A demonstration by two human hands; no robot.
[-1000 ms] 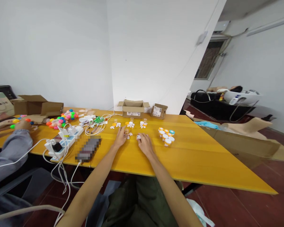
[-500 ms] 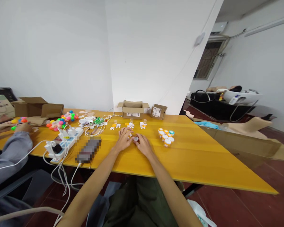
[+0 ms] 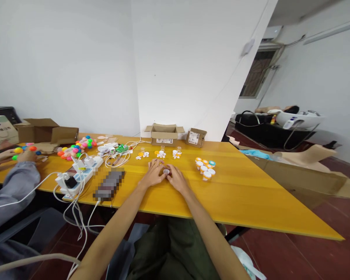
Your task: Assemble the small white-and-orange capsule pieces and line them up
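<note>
Your right hand [image 3: 177,178] bends round a small, whitish, round plastic cup [image 3: 166,171]. Your left hand [image 3: 153,174], half curled, meets it; you can't tell its grip. Right of your hands, orange-and-white round plastic tubs [image 3: 203,168] look closed; ahead, small white-and-orange plastic bits [image 3: 161,154] lie loose.

No text is legible; the label [image 3: 193,137] on the cardboard box [image 3: 201,139] is blurred.
</note>
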